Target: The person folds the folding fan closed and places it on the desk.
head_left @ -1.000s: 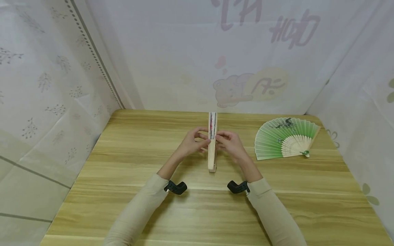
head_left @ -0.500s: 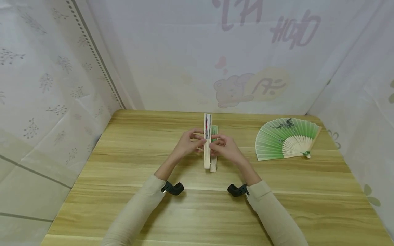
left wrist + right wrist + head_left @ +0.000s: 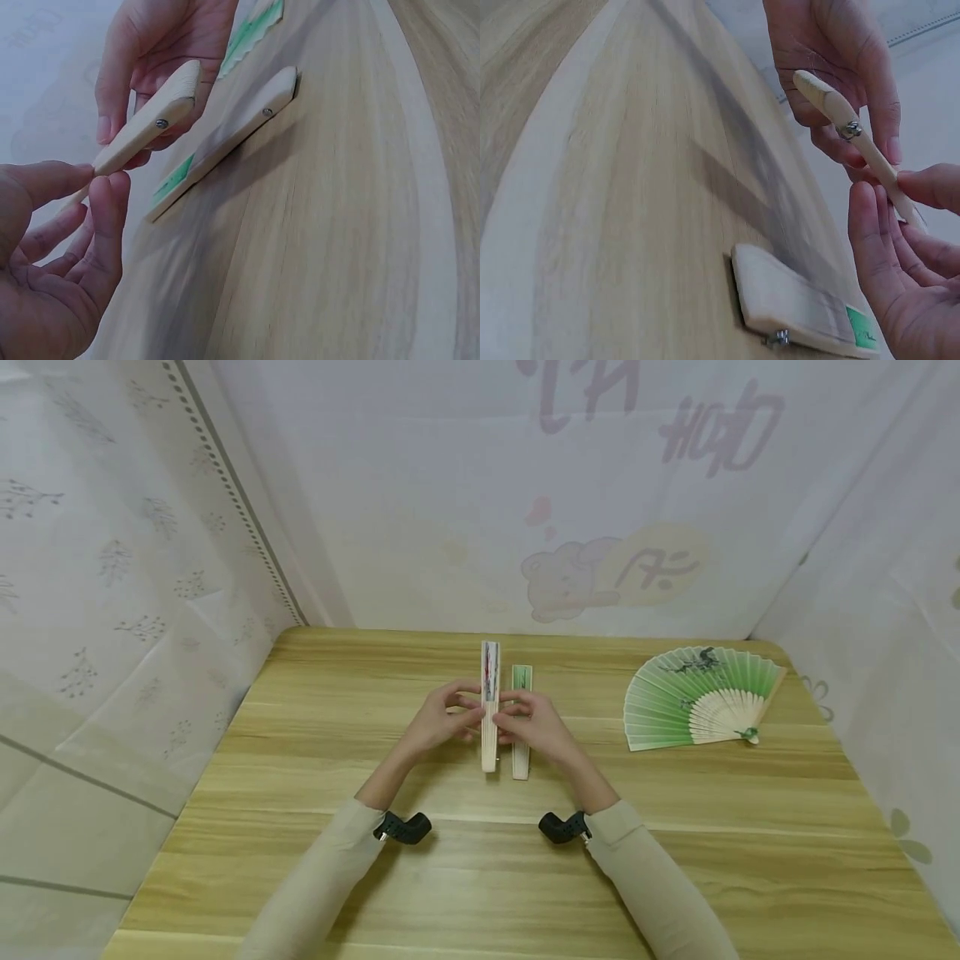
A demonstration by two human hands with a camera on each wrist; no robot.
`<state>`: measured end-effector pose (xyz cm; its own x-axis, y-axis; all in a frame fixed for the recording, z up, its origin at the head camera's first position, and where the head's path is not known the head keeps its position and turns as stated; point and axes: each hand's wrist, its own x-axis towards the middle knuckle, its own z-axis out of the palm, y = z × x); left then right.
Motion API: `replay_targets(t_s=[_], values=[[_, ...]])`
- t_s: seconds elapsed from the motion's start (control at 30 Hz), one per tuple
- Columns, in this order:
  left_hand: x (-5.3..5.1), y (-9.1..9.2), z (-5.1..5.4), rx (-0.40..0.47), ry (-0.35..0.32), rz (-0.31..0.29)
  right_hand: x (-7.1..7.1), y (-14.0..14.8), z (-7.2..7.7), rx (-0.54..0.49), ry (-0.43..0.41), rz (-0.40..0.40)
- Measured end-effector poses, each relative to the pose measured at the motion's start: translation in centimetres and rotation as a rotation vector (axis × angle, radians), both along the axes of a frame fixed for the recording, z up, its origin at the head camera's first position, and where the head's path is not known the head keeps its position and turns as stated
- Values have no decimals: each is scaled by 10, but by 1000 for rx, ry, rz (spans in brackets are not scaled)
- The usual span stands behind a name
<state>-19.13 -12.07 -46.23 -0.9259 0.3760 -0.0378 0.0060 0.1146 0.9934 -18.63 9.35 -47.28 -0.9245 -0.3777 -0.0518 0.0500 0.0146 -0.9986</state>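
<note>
The fan [image 3: 489,743] is folded and held above the table [image 3: 480,902], left of the spread fan. Its long axis runs near to far: the pale riveted end is near, and the white end with red and dark print is far.

The left hand [image 3: 441,720] pinches the fan from the left, between thumb and fingers. The right hand [image 3: 538,727] pinches it from the right, also between thumb and fingers.

The green fan [image 3: 522,680] lies folded on the table just to the right of the fan and roughly parallel to it. Its green part is far and its pale riveted end near; fingers of the right hand hide part of its middle.

The spread fan [image 3: 701,697] lies on the table farther right, well apart from both hands. Its leaf is green with dark print, and its pale ribs meet at a green knot [image 3: 747,733] on the near right.

A black mount [image 3: 405,828] sits at the left wrist and a matching bracket [image 3: 562,828] at the right. Printed cloth [image 3: 420,510] stands behind the far table edge.
</note>
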Motion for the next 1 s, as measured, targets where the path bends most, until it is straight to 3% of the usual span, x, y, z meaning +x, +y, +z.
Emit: replay_targets(t_s=[0.5,0.77,1.0], values=[[8,-9,-1,-33,-32,29,4,-17,1,48,-38,-94],[10,-20,-4,-63,-22,31,5,-28,-3,66,-14,-81],[12,-27,-6,-80,-19,51,7,-36,-6,141,28,-81]])
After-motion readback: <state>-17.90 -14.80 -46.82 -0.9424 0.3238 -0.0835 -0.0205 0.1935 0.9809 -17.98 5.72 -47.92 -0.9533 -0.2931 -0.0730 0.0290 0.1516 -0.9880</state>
